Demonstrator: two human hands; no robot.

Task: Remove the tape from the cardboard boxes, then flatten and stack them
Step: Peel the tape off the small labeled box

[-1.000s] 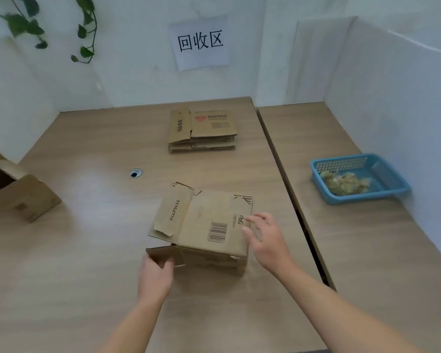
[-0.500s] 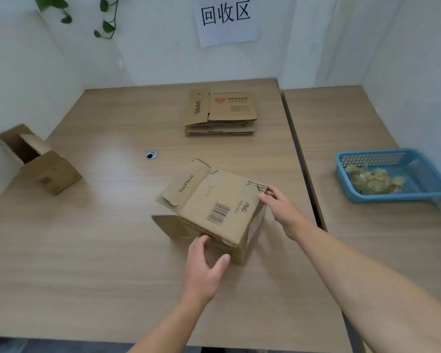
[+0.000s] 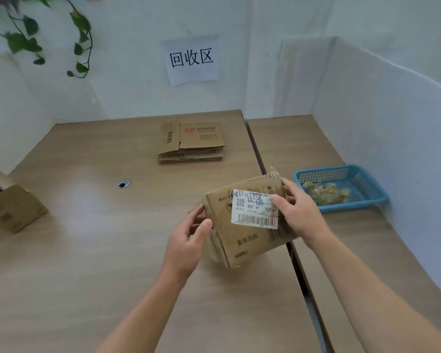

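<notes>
Tilting with one lower corner toward the worktop, a cardboard box is held between both hands over the right edge of that worktop, at the seam where a second worktop is butted against it. Whether the lower corner touches the surface cannot be told. The box is gripped at its left side by the left hand: the thumb is laid on the front face near the edge and the fingers are curled behind it. The right side is gripped by the right hand, with the thumb pressed on a white shipping label and the fingers wrapped round the far edge. The label, printed with barcodes and scribbled over in blue ink, is turned toward the camera.

A stack of flattened boxes is laid near the back edge of the worktop, below a paper sign fixed to the wall. An open box is seen lying on its side at the left edge. A small round hole is set in the surface between that box and the stack. Near the right edge of the second worktop a blue basket is placed, with crumpled pale scraps heaped inside.
</notes>
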